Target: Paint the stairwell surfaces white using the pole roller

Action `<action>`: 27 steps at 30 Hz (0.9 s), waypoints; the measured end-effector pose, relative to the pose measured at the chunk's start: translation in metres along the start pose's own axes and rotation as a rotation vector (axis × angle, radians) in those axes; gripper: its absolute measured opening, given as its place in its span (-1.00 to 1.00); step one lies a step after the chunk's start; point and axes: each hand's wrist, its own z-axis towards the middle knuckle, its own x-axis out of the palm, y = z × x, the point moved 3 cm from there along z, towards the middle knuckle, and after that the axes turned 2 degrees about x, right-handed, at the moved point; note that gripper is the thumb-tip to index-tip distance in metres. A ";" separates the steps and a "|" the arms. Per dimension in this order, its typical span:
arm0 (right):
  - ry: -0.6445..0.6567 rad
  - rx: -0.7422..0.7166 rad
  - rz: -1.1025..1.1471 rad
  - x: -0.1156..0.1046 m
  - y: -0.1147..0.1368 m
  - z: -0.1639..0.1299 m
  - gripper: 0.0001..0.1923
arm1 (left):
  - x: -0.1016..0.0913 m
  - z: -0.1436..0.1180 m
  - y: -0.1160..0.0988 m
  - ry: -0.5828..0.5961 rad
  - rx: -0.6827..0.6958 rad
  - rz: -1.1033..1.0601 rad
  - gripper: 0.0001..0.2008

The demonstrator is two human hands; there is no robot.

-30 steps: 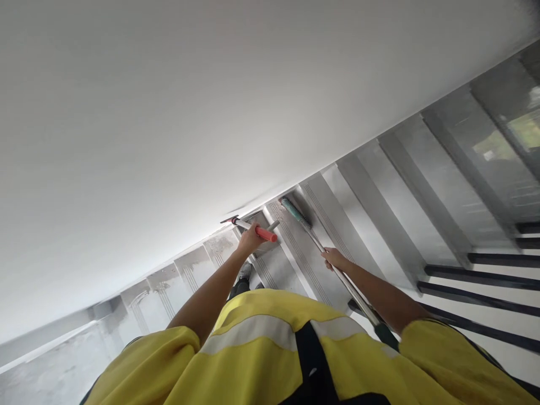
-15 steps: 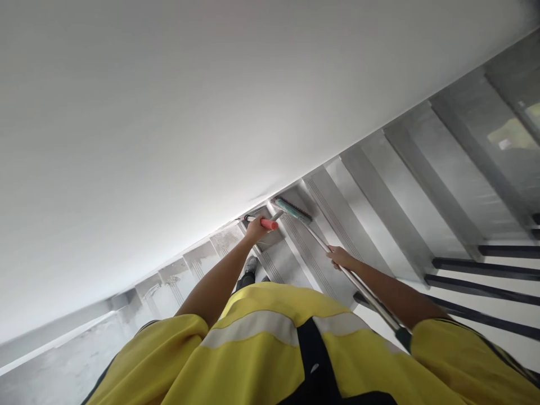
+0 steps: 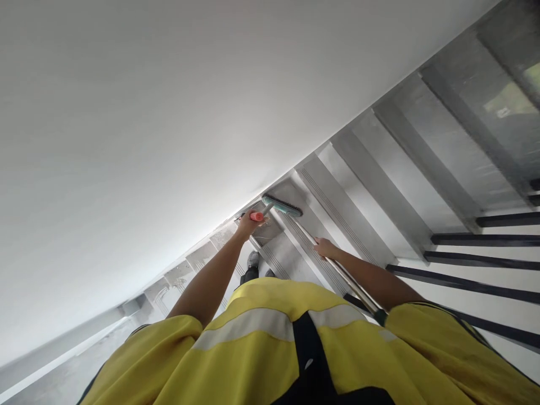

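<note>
Grey concrete stairs (image 3: 337,197) with grooved nosings run along a plain white wall (image 3: 169,112), seen here upside down. The person's right hand (image 3: 325,247) is wrapped round a long metal pole (image 3: 341,274), smooth and shiny, whose long axis runs from beside the yellow vest (image 3: 270,343) away to a teal brush head (image 3: 282,206) lying flat on a step near the wall. The left hand (image 3: 248,224) is closed round a short tool with a red grip (image 3: 256,216), held just beside that brush head, nearer the wall. So the left hand is the closer of the two to the bristles. Black rails (image 3: 485,264) cross the right edge. A shoe (image 3: 253,260) stands on a step below.
</note>
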 end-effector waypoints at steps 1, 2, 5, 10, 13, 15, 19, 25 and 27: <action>0.002 -0.006 -0.010 -0.005 -0.010 -0.003 -0.47 | -0.001 0.000 0.000 -0.001 -0.001 -0.004 -0.49; -0.010 -0.005 -0.016 -0.012 -0.017 -0.005 -0.47 | -0.001 0.001 0.001 0.000 -0.002 -0.008 -0.50; -0.087 0.032 -0.055 -0.027 -0.020 0.005 -0.54 | -0.003 0.002 0.000 -0.006 -0.006 -0.013 -0.48; -0.058 0.087 -0.155 -0.004 0.014 0.030 -0.56 | -0.003 0.002 -0.004 -0.026 -0.021 -0.006 -0.49; -0.002 0.039 -0.110 0.018 0.009 0.020 -0.48 | -0.003 0.001 -0.005 -0.029 -0.027 0.007 -0.49; 0.037 -0.013 -0.052 0.023 -0.009 0.003 -0.41 | -0.003 0.000 -0.005 -0.030 -0.033 0.018 -0.48; 0.038 -0.015 0.083 0.008 -0.052 -0.027 -0.38 | -0.003 -0.001 -0.005 -0.017 -0.037 0.027 -0.46; -0.098 0.120 -0.027 0.002 -0.059 -0.011 -0.46 | -0.002 -0.002 -0.004 -0.020 -0.041 0.035 -0.47; -0.071 0.134 -0.061 0.016 -0.048 -0.004 -0.48 | -0.001 -0.002 -0.003 -0.016 -0.045 0.044 -0.47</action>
